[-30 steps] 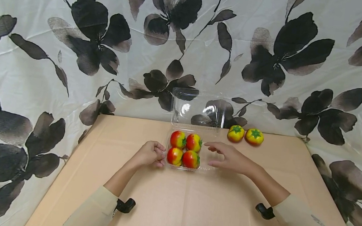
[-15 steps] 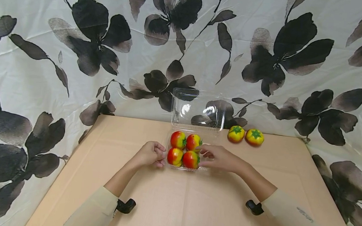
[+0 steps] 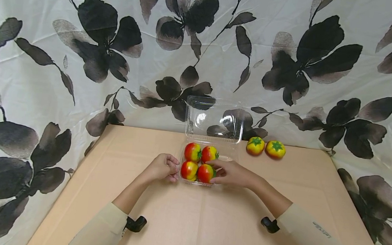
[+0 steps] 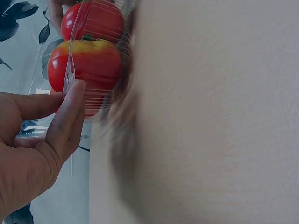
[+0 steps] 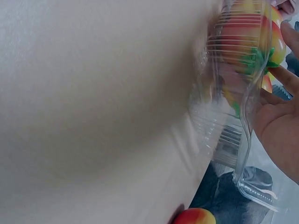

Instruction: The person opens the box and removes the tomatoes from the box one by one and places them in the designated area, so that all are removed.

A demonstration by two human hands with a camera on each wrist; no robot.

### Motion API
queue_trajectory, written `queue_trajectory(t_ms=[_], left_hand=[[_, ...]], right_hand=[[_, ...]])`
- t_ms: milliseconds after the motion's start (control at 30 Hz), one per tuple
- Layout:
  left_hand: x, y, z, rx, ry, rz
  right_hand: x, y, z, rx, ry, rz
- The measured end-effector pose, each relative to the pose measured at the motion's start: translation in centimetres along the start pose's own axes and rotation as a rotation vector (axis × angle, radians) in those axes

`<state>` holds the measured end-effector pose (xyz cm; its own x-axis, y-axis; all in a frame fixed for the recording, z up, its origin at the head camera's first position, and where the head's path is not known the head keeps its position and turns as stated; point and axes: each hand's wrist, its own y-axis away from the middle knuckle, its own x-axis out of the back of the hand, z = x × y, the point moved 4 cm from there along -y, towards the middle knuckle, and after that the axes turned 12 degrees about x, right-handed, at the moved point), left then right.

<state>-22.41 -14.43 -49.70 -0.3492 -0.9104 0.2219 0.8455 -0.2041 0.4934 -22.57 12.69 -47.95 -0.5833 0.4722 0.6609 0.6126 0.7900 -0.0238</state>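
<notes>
A clear plastic clamshell container (image 3: 227,158) stands open in the head view, its lid (image 3: 214,120) tipped back. Several red and yellow tomatoes with green calyxes fill its left and middle. My left hand (image 3: 161,167) pinches the container's left rim between thumb and fingers, plainly seen in the left wrist view beside a tomato (image 4: 86,65). My right hand (image 3: 235,174) reaches over the right wall and holds the front right tomato (image 3: 205,173), thumb in front and fingers behind. In the right wrist view, the fingers touch that tomato (image 5: 275,44) near its calyx.
Two more yellow and red tomatoes, one (image 3: 255,145) nearer the lid and one (image 3: 275,149) to its right, sit at the back edge of the cardboard surface (image 3: 201,224). Behind hangs a white floral cloth (image 3: 235,71).
My right hand has moved left, from beside the container to over its right side, and now holds the front right tomato. My left hand stays at the left rim.
</notes>
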Motion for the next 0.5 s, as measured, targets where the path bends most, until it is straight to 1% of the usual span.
queue_trajectory(t_ms=[233,367,500], left_hand=[[-0.07,0.04,0.05,-0.003,-0.001,0.000],[-0.13,0.10,0.08,-0.003,0.007,-0.003],[-0.16,0.16,0.11,-0.004,0.014,-0.006]], right_hand=[[-0.57,-0.29,0.33,-0.037,0.009,-0.007],[-0.79,-0.38,0.41,-0.047,-0.007,-0.003],[-0.95,-0.52,0.48,-0.058,0.000,-0.004]])
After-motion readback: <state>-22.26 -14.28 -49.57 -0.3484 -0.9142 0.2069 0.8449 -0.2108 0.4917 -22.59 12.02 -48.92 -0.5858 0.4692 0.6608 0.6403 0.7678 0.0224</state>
